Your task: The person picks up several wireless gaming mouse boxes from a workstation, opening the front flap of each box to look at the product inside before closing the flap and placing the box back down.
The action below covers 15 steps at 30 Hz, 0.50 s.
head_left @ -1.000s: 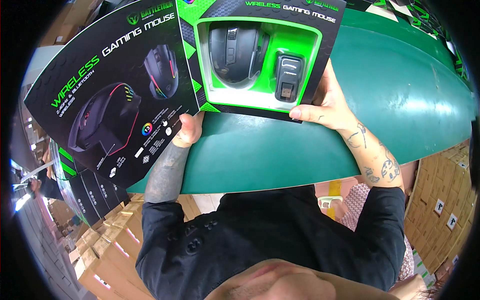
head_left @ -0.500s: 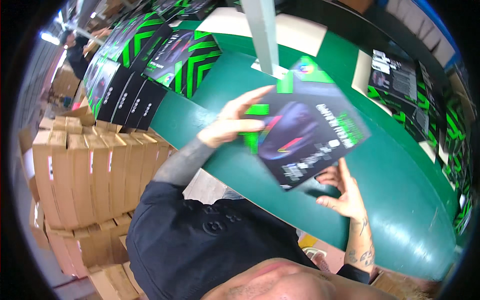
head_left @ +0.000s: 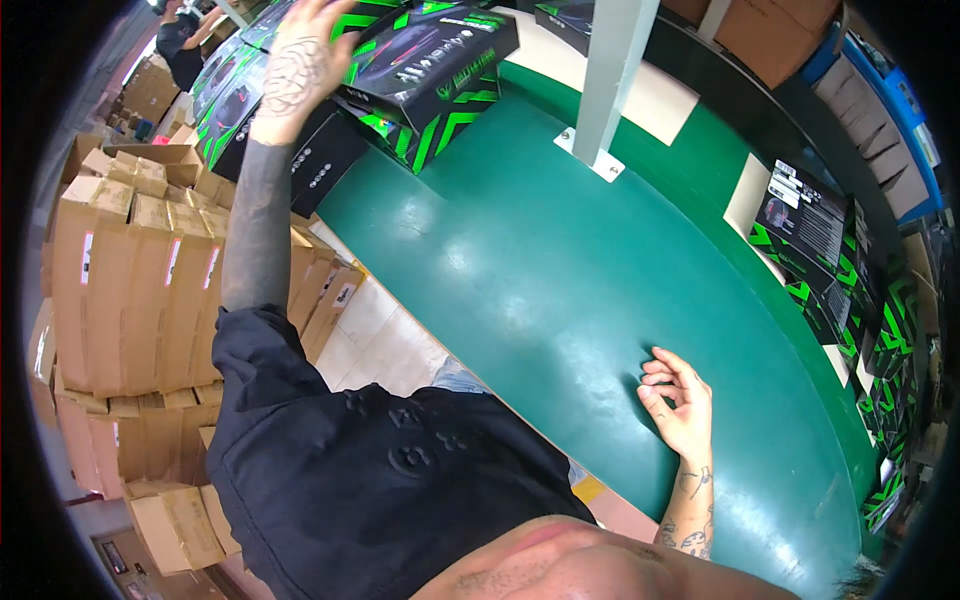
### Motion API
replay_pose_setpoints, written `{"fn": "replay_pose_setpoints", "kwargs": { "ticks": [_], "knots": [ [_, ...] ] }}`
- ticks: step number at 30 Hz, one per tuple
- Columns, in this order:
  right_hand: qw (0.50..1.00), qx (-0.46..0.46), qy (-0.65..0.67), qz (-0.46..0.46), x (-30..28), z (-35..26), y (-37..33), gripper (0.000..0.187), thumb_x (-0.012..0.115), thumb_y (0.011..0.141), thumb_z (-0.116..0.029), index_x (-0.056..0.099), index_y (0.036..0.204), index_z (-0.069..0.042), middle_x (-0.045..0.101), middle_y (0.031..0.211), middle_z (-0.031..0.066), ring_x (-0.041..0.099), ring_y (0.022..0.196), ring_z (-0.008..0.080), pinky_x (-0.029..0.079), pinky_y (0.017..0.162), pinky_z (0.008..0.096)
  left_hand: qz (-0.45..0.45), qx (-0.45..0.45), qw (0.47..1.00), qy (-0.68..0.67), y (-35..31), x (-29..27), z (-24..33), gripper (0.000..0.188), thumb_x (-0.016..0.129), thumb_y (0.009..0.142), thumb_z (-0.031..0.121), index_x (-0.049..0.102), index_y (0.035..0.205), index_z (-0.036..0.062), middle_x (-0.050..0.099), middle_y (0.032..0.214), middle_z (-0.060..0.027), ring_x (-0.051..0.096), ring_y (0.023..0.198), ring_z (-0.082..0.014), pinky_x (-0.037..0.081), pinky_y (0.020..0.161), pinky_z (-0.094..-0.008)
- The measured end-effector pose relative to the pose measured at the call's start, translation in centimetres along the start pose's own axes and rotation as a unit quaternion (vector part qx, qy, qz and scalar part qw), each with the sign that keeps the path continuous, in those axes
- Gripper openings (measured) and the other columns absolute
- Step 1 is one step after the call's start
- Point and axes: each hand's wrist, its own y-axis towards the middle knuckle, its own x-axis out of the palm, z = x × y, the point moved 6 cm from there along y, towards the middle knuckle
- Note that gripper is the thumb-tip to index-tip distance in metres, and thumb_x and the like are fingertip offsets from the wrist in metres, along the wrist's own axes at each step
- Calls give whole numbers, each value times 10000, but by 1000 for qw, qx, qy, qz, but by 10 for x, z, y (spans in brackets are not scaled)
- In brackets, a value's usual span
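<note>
My left hand (head_left: 300, 72) reaches to the far left, over a stack of black and green printed boxes (head_left: 235, 100). Its fingers are stretched and apart, and I cannot tell whether they touch a box. Just right of it, a black box (head_left: 435, 60) with a computer mouse pictured on it lies at an angle on top of another box (head_left: 415, 140). My right hand (head_left: 682, 405) hovers or rests low at the right side of the green table (head_left: 500, 270); its fingers are loosely bent and apart, with nothing in them.
A grey metal post (head_left: 610, 90) is bolted to the table's far side. More black and green boxes (head_left: 800, 215) line the right edge. Brown cartons (head_left: 150, 290) are stacked on the left. Another person (head_left: 182, 45) stands at the far left.
The mouse box that both hands had over the table is no longer in them. My left hand has swung far left to the box stack, where a box now lies angled on top.
</note>
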Motion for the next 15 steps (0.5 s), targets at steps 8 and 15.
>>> {"fn": "replay_pose_setpoints", "kwargs": {
  "ticks": [8,15],
  "knots": [
    [993,-38,-114,-18,-13,-18,9,368,690,775,-128,587,1117,-43,609,907,96,602,745,162,529,674,270,-91,23,993,-69,-18,49,101,553,656,783,276,467,1207,-24,564,1126,-213,551,1042,-333,449,881,-376],
    [806,-111,-345,468,-175,-32,59,523,660,773,-368,521,1094,21,540,1093,204,545,995,312,475,773,394,-205,-51,976,49,-30,50,67,577,540,873,332,375,1317,3,466,1272,-241,469,1157,-365,395,956,-391]
  ]
}}
